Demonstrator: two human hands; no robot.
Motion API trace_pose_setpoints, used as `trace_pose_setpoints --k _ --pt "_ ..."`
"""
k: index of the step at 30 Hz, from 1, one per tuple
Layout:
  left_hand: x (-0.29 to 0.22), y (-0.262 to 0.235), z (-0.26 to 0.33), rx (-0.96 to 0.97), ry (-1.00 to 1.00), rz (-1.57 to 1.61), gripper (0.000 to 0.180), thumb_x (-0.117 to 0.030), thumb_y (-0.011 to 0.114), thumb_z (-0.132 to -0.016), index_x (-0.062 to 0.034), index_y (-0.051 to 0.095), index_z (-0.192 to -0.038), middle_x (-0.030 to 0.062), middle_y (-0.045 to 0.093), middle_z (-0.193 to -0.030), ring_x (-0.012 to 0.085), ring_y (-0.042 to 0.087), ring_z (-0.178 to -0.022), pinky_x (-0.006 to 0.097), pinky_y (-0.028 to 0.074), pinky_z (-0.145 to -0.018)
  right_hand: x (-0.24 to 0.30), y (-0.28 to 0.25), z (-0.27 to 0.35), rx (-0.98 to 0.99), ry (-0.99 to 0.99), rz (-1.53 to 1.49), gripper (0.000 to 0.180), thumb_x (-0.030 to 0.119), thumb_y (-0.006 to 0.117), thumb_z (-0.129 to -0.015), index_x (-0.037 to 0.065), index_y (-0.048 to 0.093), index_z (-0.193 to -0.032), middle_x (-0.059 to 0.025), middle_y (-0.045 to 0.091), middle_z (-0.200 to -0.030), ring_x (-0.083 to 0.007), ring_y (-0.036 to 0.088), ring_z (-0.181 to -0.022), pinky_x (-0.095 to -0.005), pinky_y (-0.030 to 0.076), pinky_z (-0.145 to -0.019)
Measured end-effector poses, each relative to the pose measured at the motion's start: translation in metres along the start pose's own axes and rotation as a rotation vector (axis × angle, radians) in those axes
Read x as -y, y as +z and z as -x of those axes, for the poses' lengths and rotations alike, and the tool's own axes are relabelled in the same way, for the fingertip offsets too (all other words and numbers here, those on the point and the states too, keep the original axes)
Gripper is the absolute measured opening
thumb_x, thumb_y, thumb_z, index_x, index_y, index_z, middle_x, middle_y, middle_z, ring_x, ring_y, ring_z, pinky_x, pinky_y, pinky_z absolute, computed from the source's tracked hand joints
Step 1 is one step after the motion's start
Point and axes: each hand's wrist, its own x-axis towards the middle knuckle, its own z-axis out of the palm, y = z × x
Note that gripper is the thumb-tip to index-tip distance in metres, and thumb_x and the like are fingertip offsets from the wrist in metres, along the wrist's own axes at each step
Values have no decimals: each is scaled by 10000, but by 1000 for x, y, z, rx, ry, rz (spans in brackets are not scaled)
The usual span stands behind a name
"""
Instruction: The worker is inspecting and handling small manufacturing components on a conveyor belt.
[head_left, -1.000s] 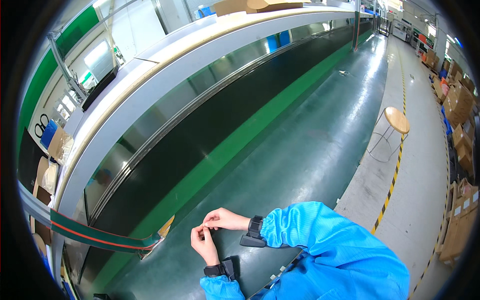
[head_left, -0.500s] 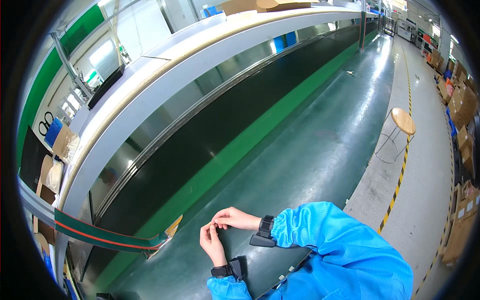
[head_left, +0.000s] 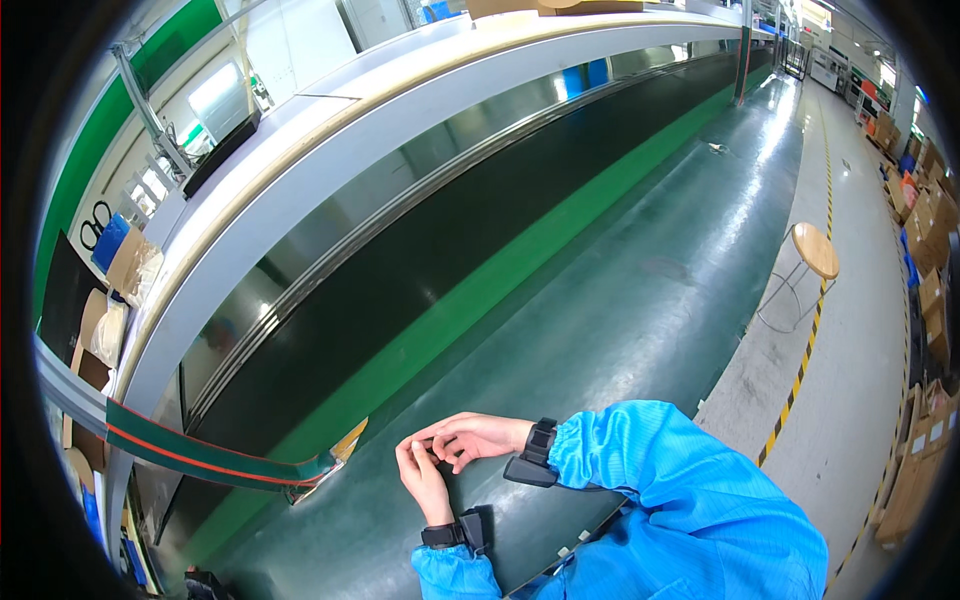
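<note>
Left: a grey metal rail (head_left: 68, 388) curves inward, and above it stands a blue-and-brown carton (head_left: 122, 252) beside clear plastic wrapping. A dark green flat band with orange-red edging (head_left: 205, 455) extends from the rail to a small tan-yellow piece (head_left: 349, 440) near the hands.

Centre: a long black belt (head_left: 400, 285) runs obliquely, bordered by a bright green strip (head_left: 480, 300). The bare left hand (head_left: 426, 485), wearing a black wrist strap (head_left: 441, 535), rises from the lower edge with fingers bent. Its fingertips lie at those of the bare right hand (head_left: 475, 438), which enters from the right, palm partly visible and fingers curled; a glossy blue sleeve (head_left: 640, 450) covers that forearm. Whether either hand grips something cannot be told, the space between the fingertips being partly hidden. Both hands are above a smooth, dark green worktop (head_left: 600, 325), which extends toward the upper right.

Right: a round wooden-seated stool with metal legs (head_left: 816, 250) stands near yellow-and-black floor tape (head_left: 797, 390); brown cardboard boxes (head_left: 930, 220) are piled farthest right.
</note>
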Motion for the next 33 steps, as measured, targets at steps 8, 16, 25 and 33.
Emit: trace_pose_setpoints --k 8,16,25,33 --pt "-5 5 2 -21 58 13 206 -172 448 -995 -17 569 -1053 2 563 -846 58 483 -689 205 402 -583 4 4 5 -92 7 111 420 277 515 -947 70 515 -1312 -13 591 -867 -98 598 -746 -249 544 -613" --pt "3 -4 3 -23 16 42 184 -143 477 -980 -11 592 -1035 0 568 -781 65 502 -679 217 423 -594 1 2 0 -82 57 128 456 230 478 -956 31 439 -1365 -23 596 -906 -107 592 -774 -247 542 -620" --pt "17 -3 -3 -40 76 9 171 -113 502 -963 1 608 -1033 13 615 -821 68 551 -729 224 465 -641 7 9 2 -159 38 169 432 220 493 -941 19 486 -1323 -36 605 -897 -95 590 -749 -283 550 -629" --pt "11 -3 -1 -78 72 -5 156 -93 512 -948 -1 609 -1028 29 615 -791 77 568 -727 232 471 -641 7 13 0 -168 52 186 415 216 509 -940 28 504 -1310 -29 586 -884 -109 583 -759 -276 537 -615"
